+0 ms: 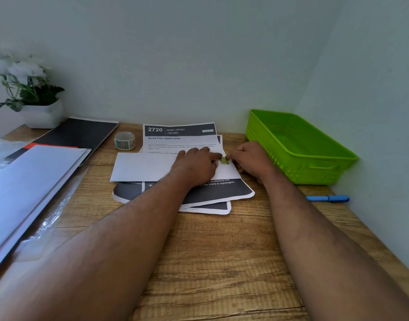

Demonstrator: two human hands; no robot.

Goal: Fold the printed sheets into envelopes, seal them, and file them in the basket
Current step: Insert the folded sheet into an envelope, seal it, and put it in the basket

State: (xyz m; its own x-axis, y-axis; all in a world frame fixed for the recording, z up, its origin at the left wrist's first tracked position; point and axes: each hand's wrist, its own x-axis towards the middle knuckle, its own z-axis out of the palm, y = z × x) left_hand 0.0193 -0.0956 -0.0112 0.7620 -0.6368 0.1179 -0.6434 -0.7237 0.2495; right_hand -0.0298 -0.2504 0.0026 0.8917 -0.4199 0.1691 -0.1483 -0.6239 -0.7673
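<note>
While both bare forearms reach in from the near edge across the wood-grain desk (222, 262), a blue pen (327, 198) lies at near right by the wall. Left side: stack of white envelopes and folders (32, 188) over clear plastic film. Centre: loose pile of printed sheets with dark header bands (212, 195), fanned out, top one reads "2720 DESK / STUDY". A white rectangular envelope (143, 167) lies flat on that pile. Left hand (196, 165) is palm-down, fingers spread, pressing the envelope's right half. Right hand (251, 159) is curled, fingertips pinching a small green sticker (224, 160) at the envelope's right end, touching the left fingertips. Lime-green plastic basket (298, 147) sits just right of the right hand, against the wall corner. Farther left: small roll of patterned tape (124, 140), black spiral notebook (80, 133), white pot with white-flowered plant (42, 115).
</note>
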